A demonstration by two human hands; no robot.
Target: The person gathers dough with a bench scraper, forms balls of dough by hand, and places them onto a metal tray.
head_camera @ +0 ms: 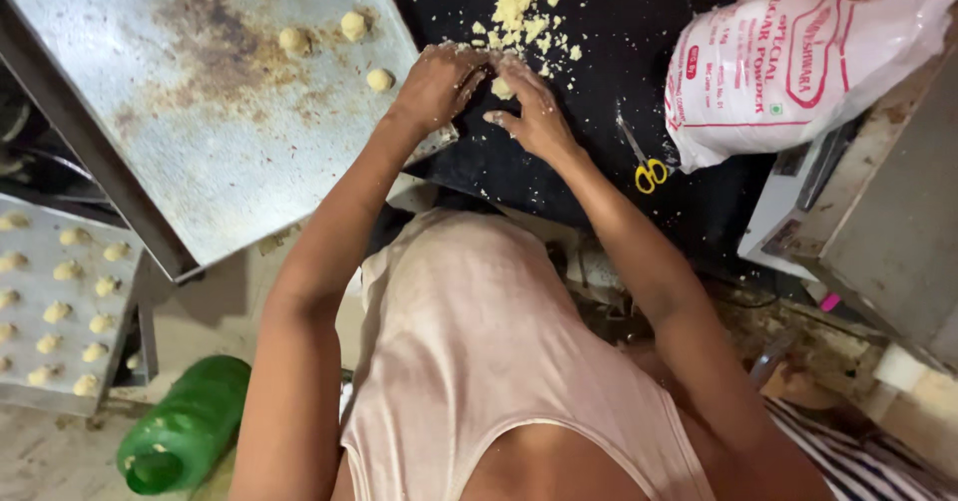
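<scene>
My left hand (439, 80) and my right hand (534, 110) meet over a dark worktop (609, 72), both dusted with crumbs. Between their fingertips sits a small lump of pale yellow dough (502, 89), pinched by both hands. Just beyond them lies a loose pile of crumbly dough (519, 12). To the left, a worn metal baking tray (200, 132) carries several small dough balls (353, 26) near its far edge; the closest ball (379, 80) lies beside my left hand.
A white plastic bag of powder (788, 62) lies at the right. Yellow-handled scissors (644, 162) rest on the worktop near my right wrist. Lower left, a second tray (60, 301) holds several dough balls, with a green plastic bottle (185, 426) on the floor.
</scene>
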